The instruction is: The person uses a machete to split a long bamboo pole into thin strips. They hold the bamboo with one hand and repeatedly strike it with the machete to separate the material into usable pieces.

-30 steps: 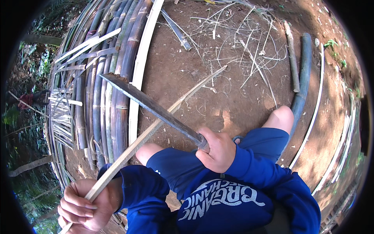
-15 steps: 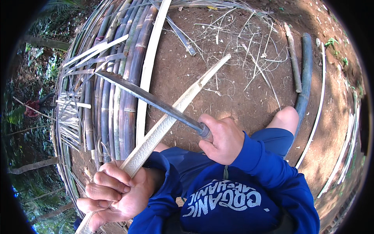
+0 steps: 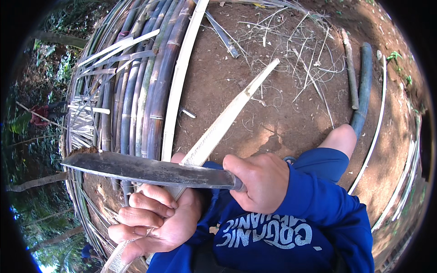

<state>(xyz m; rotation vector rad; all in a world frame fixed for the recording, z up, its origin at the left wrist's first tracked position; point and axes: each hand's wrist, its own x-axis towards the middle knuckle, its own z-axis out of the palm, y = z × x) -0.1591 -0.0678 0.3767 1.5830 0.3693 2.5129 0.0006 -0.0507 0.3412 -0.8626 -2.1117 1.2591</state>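
My left hand (image 3: 157, 218) is closed round the near part of a pale split bamboo strip (image 3: 230, 116), palm up, fingers curled over it. The strip slants away to the upper right and narrows at its far end, with a node partway along. In my right hand (image 3: 261, 182) is the handle of a machete, thumb along the top. The machete's dark blade (image 3: 141, 169) points left, lying across the strip just beyond my left fingers and hiding a short stretch of it. Whether blade and strip touch, I cannot tell.
On the left lies a large stack of bamboo poles (image 3: 157, 98), with a long pale split length (image 3: 184, 77) along its edge. Thin shavings (image 3: 309, 61) litter the soil ahead. To the right are a dark curved pole (image 3: 365, 82), a stick (image 3: 349, 68) and pale strips (image 3: 405, 179).
My right hand has drawn the machete along the strip toward me, and the blade has swung from slanting to nearly level. My left hand has shifted slightly right, still gripping the strip.
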